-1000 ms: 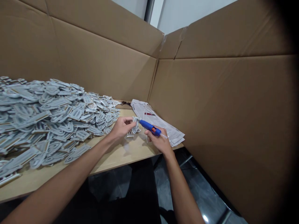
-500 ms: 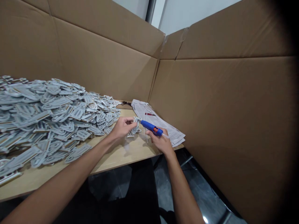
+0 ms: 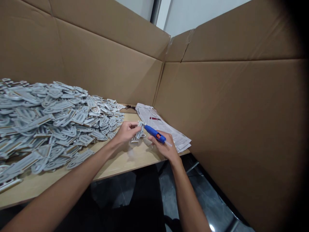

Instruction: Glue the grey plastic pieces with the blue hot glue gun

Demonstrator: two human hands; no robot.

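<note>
Pinching a grey slotted plastic piece (image 3: 140, 133) in the nearly closed left hand (image 3: 126, 132); gripping a blue glue gun (image 3: 152, 131) in the curled right hand (image 3: 165, 146). Best to steady the piece just beyond the left thumb (image 3: 137, 129), angling the nozzle (image 3: 143, 124) clear of skin.

Single head-worn view, from above the forearms (image 3: 77, 180), facing forward and down, hands (image 3: 126, 131) near, mid-frame

Brown cardboard panels (image 3: 229, 112) border a wooden table (image 3: 120, 163) above glossy floor (image 3: 206, 196)
</note>
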